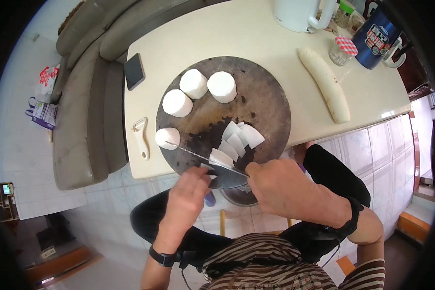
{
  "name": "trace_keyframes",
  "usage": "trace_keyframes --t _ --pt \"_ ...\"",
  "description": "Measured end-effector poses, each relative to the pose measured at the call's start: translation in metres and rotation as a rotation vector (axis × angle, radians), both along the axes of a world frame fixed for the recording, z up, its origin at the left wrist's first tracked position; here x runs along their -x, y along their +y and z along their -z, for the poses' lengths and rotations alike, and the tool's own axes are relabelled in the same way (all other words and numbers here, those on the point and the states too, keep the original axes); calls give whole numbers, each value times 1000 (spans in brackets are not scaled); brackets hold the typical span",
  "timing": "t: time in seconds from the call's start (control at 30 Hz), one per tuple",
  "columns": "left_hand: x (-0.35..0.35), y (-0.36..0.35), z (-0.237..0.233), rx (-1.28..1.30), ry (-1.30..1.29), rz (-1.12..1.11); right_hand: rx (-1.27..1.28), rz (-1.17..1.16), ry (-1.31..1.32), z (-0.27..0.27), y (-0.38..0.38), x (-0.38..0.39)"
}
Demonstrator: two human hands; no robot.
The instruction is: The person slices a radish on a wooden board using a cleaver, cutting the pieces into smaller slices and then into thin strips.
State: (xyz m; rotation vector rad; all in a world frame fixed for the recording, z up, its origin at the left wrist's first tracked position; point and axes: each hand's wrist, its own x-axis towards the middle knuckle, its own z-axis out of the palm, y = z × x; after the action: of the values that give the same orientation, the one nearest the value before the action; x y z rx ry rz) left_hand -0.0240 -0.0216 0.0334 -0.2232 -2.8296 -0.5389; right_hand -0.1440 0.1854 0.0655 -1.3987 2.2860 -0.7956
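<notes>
My right hand (pixel 280 186) is wrapped round the handle of a kitchen knife (pixel 194 154), its blade pointing left across the near part of a round dark chopping board (pixel 270 101). Beside the blade, my left hand (pixel 186 193) has its fingers bent together at the board's near edge, against a small piece of white radish (pixel 208 168) that they partly cover. Just beyond the knife lie several flat radish slices (pixel 236 144), overlapping. A short radish chunk (pixel 168 138) sits by the knife tip. Farther back stand three thick peeled radish chunks (pixel 193 84).
A long whole white radish (pixel 325 84) lies right of the board. A peeler (pixel 140 138) and a phone (pixel 134 71) are on the left. Behind stand a white kettle (pixel 297 14), a jar (pixel 343 50) and a blue flask (pixel 376 38). Below the table edge is a metal bowl (pixel 239 197).
</notes>
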Motion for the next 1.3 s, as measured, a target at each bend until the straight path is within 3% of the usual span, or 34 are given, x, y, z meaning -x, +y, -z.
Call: trace_keyframes --t 0.13,0.33,0.4,0.47,0.53,0.63,0.77,0.83,0.97,1.03,1.07,1.13,1.23,1.3 --pt "-7 4 4 31 45 16 20 69 -76 -3 0 1" --pt "-4 11 8 -259 95 -289 51 79 -56 0 3 -1" --pt "-6 12 14 -1063 -48 -529 66 89 -79 -1 3 -1" --pt "-7 16 4 -1148 -110 -606 52 85 -98 -4 4 -1" --pt "-8 18 2 -1451 -175 -663 33 87 -119 -4 5 -2" --pt "-10 20 3 -1502 -205 -721 39 95 -118 -1 6 -5" --pt "-13 24 11 -1464 -172 -683 46 73 -75 3 9 -9" --pt "-16 26 16 -1180 -111 -622 65 57 -45 5 10 -10" --pt "-15 26 19 -979 34 -604 39 7 -72 3 8 -12" --pt "-15 24 16 -682 60 -621 18 -7 -91 1 7 -13" --pt "-18 22 17 -686 56 -626 13 -12 -104 1 6 -13" --pt "-24 20 20 -295 226 -486 -2 -20 -121 -1 6 -14" --pt "-32 27 27 -142 315 -256 15 -70 -113 -5 6 -18" --pt "-36 26 34 -99 301 -225 14 -98 -53 -9 6 -22"
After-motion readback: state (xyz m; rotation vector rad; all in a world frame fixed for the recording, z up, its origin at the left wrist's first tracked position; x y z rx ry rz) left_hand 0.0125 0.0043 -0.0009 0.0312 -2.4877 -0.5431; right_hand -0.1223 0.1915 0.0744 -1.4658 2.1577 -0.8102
